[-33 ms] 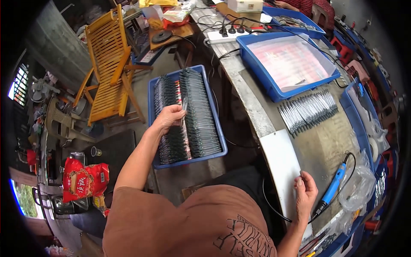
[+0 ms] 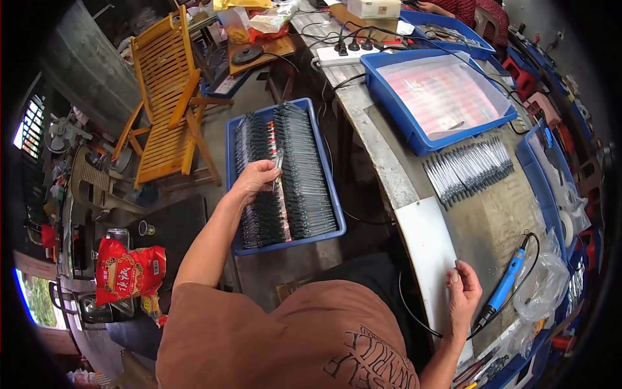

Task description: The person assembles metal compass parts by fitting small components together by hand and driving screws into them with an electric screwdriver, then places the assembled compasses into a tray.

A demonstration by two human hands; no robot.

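With twelve o'clock straight ahead of me, my left hand [image 2: 259, 176] was over the blue tray [image 2: 322, 144], at twelve. The grip there was closed to a pinch, thumb against fingertips, on a slim clear piece [image 2: 279, 158] that stood up past my fingers; whether a second lay with it, I could not tell. Below it, the tray held two close-packed rows of dark-ended, pen-like pieces [image 2: 303, 181], with a red-and-white strip [image 2: 283, 217] showing between them.

My right hand [image 2: 464, 293] was at two o'clock, by the right edge of the white board [image 2: 421, 233] on the counter [image 2: 381, 159], fingers loosely curled and thumb close in. Whether that grip had anything small, I could not tell. The blue-handled tool [image 2: 505, 285] lay just beyond it, untouched, and a fanned row of similar pieces [image 2: 468, 170] lay towards one o'clock.

I judged the step in hand to be handling single pieces at the tray; the next move called for a light, steady pinch, clear of the packed rows.
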